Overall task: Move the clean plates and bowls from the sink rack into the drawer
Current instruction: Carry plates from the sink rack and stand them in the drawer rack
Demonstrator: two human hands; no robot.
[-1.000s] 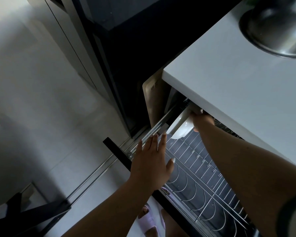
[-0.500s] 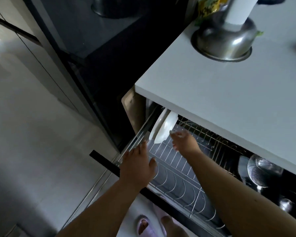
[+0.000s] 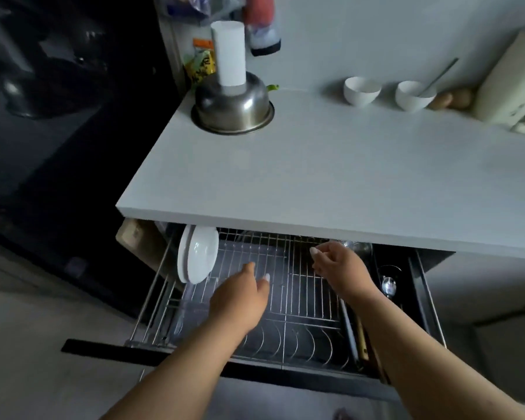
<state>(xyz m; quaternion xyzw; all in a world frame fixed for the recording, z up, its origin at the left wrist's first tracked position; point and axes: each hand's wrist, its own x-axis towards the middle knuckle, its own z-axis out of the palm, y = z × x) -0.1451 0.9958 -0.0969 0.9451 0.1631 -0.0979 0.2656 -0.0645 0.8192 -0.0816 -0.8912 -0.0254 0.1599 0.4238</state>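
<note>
Now both hands were seen empty above the open drawer (image 3: 255,356): the left hand (image 3: 240,301) was held with fingers loosely curled round nothing, the right hand (image 3: 340,268) likewise relaxed, nothing pinched. White plates (image 3: 197,257) were stood on edge in the wire rack (image 3: 300,286) at the drawer's left end, under the counter (image 3: 315,183). A placing step was judged done; a return to the sink rack, not in view, was called for next.

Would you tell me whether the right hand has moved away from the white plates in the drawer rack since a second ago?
Yes. The right hand has let go of the white plates and now hangs empty further right over the drawer rack.
</note>
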